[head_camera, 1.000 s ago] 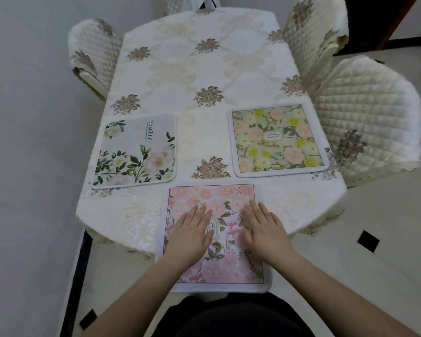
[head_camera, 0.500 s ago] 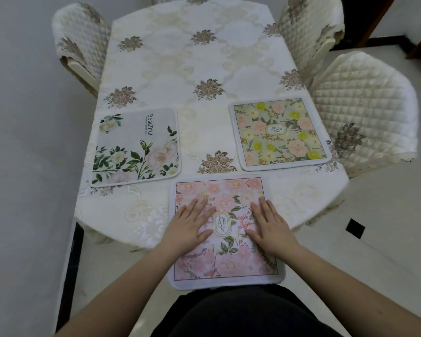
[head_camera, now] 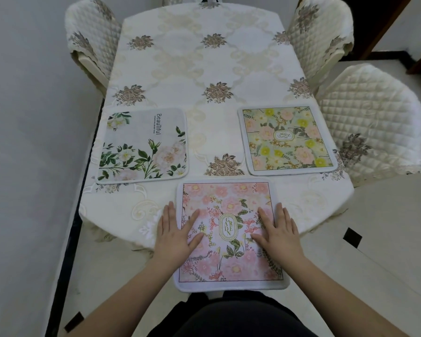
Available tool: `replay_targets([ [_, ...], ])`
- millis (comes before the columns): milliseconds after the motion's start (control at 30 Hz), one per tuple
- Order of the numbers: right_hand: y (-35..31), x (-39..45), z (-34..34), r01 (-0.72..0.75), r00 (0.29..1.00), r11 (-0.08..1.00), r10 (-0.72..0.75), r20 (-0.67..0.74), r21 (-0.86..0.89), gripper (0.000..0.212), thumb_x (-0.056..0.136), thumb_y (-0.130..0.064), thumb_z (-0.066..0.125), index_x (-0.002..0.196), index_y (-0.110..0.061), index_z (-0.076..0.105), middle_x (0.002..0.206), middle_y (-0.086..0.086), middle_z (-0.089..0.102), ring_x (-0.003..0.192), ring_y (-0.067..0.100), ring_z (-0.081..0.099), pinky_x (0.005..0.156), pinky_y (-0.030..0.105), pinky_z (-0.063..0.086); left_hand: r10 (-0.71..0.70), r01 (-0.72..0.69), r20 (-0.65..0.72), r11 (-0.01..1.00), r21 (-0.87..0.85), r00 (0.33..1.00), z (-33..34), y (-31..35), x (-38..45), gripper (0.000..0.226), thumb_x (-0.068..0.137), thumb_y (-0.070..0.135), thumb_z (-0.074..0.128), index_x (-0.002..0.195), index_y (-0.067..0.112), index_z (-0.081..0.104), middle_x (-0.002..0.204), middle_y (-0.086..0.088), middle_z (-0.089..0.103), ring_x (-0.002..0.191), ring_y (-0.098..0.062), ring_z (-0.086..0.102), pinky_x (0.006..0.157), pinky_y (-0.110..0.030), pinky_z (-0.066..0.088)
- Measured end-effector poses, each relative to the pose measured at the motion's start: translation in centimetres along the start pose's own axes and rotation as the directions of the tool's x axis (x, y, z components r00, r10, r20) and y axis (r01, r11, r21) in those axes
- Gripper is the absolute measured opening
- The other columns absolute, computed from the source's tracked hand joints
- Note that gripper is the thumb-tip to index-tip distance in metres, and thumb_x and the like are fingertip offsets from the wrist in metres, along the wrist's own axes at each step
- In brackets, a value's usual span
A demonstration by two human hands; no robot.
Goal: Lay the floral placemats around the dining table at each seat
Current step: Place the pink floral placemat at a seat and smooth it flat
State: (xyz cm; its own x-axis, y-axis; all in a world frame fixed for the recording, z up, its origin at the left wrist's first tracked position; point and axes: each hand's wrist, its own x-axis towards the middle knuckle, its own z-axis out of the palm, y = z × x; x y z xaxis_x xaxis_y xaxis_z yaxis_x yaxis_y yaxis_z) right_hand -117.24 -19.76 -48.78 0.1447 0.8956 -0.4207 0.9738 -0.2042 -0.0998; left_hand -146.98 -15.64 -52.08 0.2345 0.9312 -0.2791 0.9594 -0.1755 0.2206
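We see a long dining table covered with a cream tablecloth patterned with brown embroidered flower clusters. Three square fabric placemats with white borders lie at its near end. The pink floral placemat with an oval "GARDEN" label sits at the near seat, directly in front of the person, its front portion overhanging the table edge toward the dark clothing at the bottom of the view.

Both hands lie flat on it, fingers straight and pointing away from the body, gripping nothing. The left hand presses across the mat's left border, its outer fingers on the tablecloth and its thumb and inner fingers on the pink print. The right hand presses on the mat's right side, fingers along the right border, thumb angled in toward the label.

The grey-white placemat with green leaves, pale roses and the word "Beautiful" lies on the table's left side, just beyond the pink one and apart from it. The yellow-and-pink floral placemat on a pale green ground lies on the right side, close to the table edge, beside a cream quilted chair cover. A second quilted chair stands farther along the right side, and a third on the left. The floor is pale tile with small black insets.
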Motion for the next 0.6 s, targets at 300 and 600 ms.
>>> replay_targets([
  [300,-1.0,-0.7,-0.5,-0.038,0.999,0.999,0.038,-0.004,-0.024,0.072,0.095,-0.065,0.030,0.155,-0.035,0.003,0.160,0.024,-0.003,0.149,0.036,0.005,0.120,0.045,0.004,-0.024,0.024,0.048,1.000,0.006,0.999,-1.0,1.0,-0.4,0.073,0.081,0.077,-0.002,0.150,0.053,-0.006,0.163,-0.018,-0.014,0.148,-0.029,-0.024,0.117,-0.040,-0.011],
  [600,-1.9,-1.6,0.2,-0.104,0.985,0.994,0.109,-0.137,0.041,0.071,0.091,-0.060,0.047,0.152,-0.030,0.028,0.153,0.030,0.024,0.140,0.043,0.027,0.117,0.050,0.016,0.017,-0.019,-0.046,0.999,-0.049,0.999,-2.2,1.2,-1.4,0.059,0.081,0.035,0.039,0.136,0.023,0.056,0.148,-0.022,0.045,0.138,-0.032,0.031,0.102,-0.054,0.042],
])
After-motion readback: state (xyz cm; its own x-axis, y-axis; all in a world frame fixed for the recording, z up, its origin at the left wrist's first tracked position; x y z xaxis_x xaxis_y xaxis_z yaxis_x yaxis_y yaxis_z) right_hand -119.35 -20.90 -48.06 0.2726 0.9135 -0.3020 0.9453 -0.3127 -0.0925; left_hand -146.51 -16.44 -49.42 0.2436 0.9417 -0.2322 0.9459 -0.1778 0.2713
